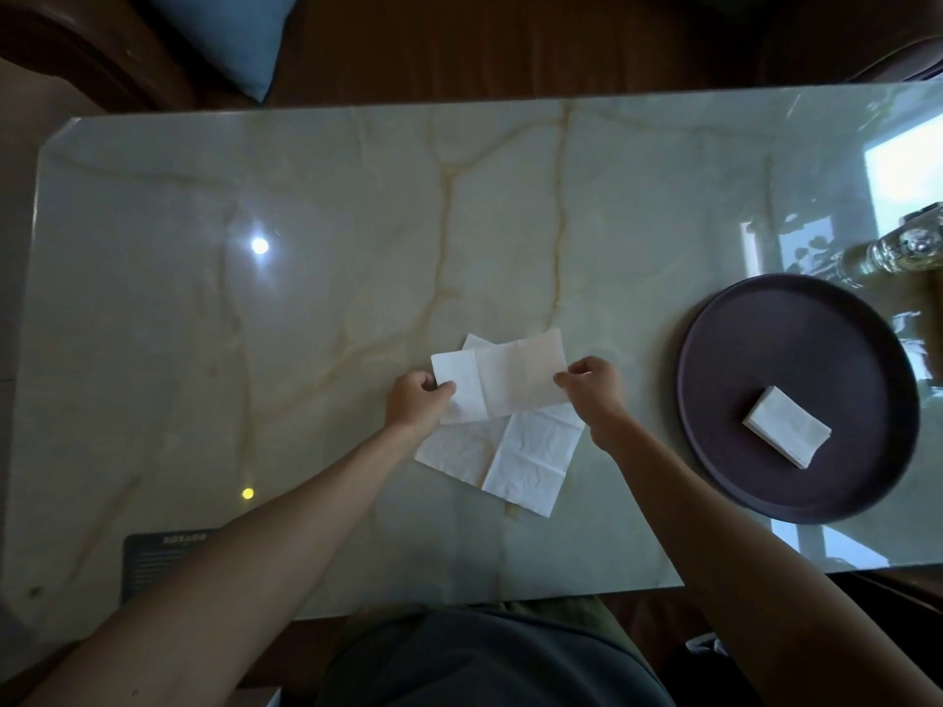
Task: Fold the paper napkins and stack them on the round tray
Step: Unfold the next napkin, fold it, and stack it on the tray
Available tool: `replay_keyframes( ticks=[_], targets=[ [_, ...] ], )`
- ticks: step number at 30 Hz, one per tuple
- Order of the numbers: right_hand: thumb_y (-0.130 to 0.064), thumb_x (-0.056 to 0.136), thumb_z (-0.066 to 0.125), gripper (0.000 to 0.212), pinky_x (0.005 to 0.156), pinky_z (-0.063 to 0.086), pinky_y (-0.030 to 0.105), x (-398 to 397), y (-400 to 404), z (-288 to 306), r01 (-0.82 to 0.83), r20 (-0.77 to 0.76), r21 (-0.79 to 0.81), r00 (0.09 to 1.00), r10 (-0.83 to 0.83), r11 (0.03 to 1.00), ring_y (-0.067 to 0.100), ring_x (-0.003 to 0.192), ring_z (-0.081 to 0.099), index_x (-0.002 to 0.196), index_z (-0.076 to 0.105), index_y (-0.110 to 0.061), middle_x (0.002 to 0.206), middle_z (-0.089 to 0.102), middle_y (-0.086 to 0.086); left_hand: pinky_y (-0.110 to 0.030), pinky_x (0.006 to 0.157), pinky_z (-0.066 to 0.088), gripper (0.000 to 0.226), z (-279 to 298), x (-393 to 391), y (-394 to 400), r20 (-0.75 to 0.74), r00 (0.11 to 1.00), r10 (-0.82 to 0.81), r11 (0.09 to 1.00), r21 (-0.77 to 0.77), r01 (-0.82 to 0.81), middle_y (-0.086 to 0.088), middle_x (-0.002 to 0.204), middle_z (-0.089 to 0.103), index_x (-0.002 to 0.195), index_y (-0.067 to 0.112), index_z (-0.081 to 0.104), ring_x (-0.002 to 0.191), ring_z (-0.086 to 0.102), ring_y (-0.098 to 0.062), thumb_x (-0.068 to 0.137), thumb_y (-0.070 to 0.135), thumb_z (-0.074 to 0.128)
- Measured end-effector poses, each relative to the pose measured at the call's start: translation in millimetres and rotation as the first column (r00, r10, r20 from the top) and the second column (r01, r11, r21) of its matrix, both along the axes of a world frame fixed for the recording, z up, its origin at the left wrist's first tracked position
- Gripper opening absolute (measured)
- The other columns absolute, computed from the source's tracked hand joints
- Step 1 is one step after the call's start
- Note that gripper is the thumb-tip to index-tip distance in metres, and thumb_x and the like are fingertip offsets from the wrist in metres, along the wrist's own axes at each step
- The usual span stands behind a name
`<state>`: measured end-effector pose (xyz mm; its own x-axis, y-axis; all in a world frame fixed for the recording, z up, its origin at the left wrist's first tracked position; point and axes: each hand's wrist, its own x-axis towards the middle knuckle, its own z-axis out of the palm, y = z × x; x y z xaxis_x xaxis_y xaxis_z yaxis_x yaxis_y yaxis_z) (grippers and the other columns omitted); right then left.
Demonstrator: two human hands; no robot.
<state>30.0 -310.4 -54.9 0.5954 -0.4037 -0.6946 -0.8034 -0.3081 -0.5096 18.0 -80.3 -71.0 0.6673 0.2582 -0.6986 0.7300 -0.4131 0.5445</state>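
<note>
Two hands: left hand (416, 400) and right hand (592, 382) pinching opposite ends of half-folded thin white paper napkin (505, 382), above marble desk (306, 298).
Handling: light, limp, tears easily; grip edges.
Stack: folded white napkins (786, 433) on dark round tray (740, 339).

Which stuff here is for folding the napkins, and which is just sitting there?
For the job:
held napkin
flat napkin
folded stack
round tray
left hand
right hand

Just there:
dark card
glass object
blue cushion
</note>
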Motion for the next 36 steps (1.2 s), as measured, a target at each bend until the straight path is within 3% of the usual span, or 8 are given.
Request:
replay_keyframes(
  ticks=[5, 8, 11, 14, 18, 23, 32, 36],
  targets=[
    [-0.01, 0.083, 0.065, 0.014, 0.059, 0.036, 0.032, 6.8, -1.0, 23.7, -0.062, 0.18, 0.008, 0.982, 0.059, 0.998, 0.017, 0.066, 0.045, 0.075, 0.053, -0.012, 0.071, 0.051, 0.001, -0.031, 0.053, 0.027, 0.043, 9.7, 9.9, 9.4, 0.024, 0.999, 0.045, 0.996, -0.078, -0.043, 0.004, 0.056, 0.039, 0.059, 0.019, 0.037, 0.054, 0.036, -0.016, 0.08, 0.025, 0.074],
    [-0.006, 0.085, 0.066, 0.019, 0.058, 0.034, 0.032, 17.2, -1.2, 50.3, -0.22, 0.285, 0.089, 0.94, 0.187, 0.972, 0.014, 0.062, 0.042, 0.076, 0.052, -0.015, 0.068, 0.049, -0.002, -0.03, 0.067, 0.041, 0.035, 16.6, 10.5, 14.8, 0.064, 0.998, 0.014, 0.996, -0.088, -0.008, 0.002, 0.086, 0.058, 0.086, 0.018, 0.054, 0.078, 0.055, -0.018, 0.073, 0.035, 0.081],
    [0.0, 0.09, 0.068, 0.021, 0.06, 0.035, 0.03, 27.3, -1.9, 78.8, -0.389, 0.32, 0.21, 0.894, 0.313, 0.897, 0.015, 0.063, 0.045, 0.08, 0.054, -0.012, 0.07, 0.055, 0.006, -0.027, 0.099, 0.039, 0.09, 33.5, 21.2, 16.9, 0.133, 0.985, -0.106, 0.971, -0.199, 0.132, 0.003, 0.137, 0.048, 0.141, 0.017, 0.043, 0.126, 0.047, -0.011, 0.066, 0.038, 0.088],
    [0.001, 0.09, 0.068, 0.013, 0.062, 0.036, 0.028, 36.9, -2.7, 104.4, -0.519, 0.337, 0.22, 0.835, 0.435, 0.826, 0.017, 0.069, 0.046, 0.085, 0.057, -0.003, 0.072, 0.056, 0.007, -0.026, 0.115, 0.027, 0.12, 66.5, 41.6, 7.9, 0.253, 0.926, -0.281, 0.874, -0.33, 0.356, 0.011, 0.158, 0.029, 0.158, 0.023, 0.023, 0.144, 0.026, -0.002, 0.062, 0.037, 0.094],
    [0.0, 0.088, 0.069, 0.007, 0.071, 0.042, 0.028, 47.5, -6.7, 137.2, -0.656, 0.336, 0.176, 0.741, 0.582, 0.734, 0.013, 0.073, 0.051, 0.088, 0.062, 0.001, 0.078, 0.059, 0.003, -0.019, 0.114, 0.027, 0.109, 108.1, 66.6, -9.4, 0.354, 0.803, -0.479, 0.756, -0.3, 0.582, 0.014, 0.156, 0.034, 0.157, 0.022, 0.027, 0.141, 0.03, 0.003, 0.07, 0.023, 0.092],
    [-0.013, 0.077, 0.07, 0.007, 0.071, 0.039, 0.03, 48.8, -14.0, 172.7, -0.641, 0.365, 0.273, 0.759, 0.54, 0.717, 0.014, 0.075, 0.052, 0.079, 0.063, -0.015, 0.077, 0.06, 0.002, -0.02, 0.097, 0.052, 0.049, 131.7, 77.4, -17.6, 0.365, 0.757, -0.542, 0.625, -0.427, 0.653, 0.001, 0.119, 0.075, 0.12, 0.015, 0.069, 0.114, 0.068, -0.011, 0.075, 0.011, 0.087],
    [-0.042, 0.074, 0.08, 0.057, 0.096, 0.051, 0.044, 16.9, -19.7, 150.5, -0.184, 0.349, 0.538, 0.937, -0.018, 0.822, 0.025, 0.094, 0.066, 0.113, 0.062, -0.005, 0.101, 0.069, 0.011, -0.022, 0.081, 0.054, 0.022, 139.3, 63.1, -21.4, 0.356, 0.894, -0.273, 0.757, -0.494, 0.428, -0.008, 0.107, 0.079, 0.109, 0.009, 0.078, 0.089, 0.071, -0.01, 0.089, 0.016, 0.075],
    [-0.019, 0.092, 0.075, 0.047, 0.105, 0.051, 0.047, 0.3, -8.5, 133.4, -0.063, 0.3, 0.552, 0.945, -0.127, 0.832, 0.024, 0.098, 0.07, 0.133, 0.058, -0.006, 0.111, 0.073, 0.013, -0.014, 0.067, 0.05, 0.023, 142.0, 59.7, -17.0, 0.307, 0.93, -0.204, 0.789, -0.511, 0.342, 0.001, 0.093, 0.078, 0.11, 0.01, 0.077, 0.072, 0.068, 0.0, 0.092, 0.022, 0.073]
  ],
)
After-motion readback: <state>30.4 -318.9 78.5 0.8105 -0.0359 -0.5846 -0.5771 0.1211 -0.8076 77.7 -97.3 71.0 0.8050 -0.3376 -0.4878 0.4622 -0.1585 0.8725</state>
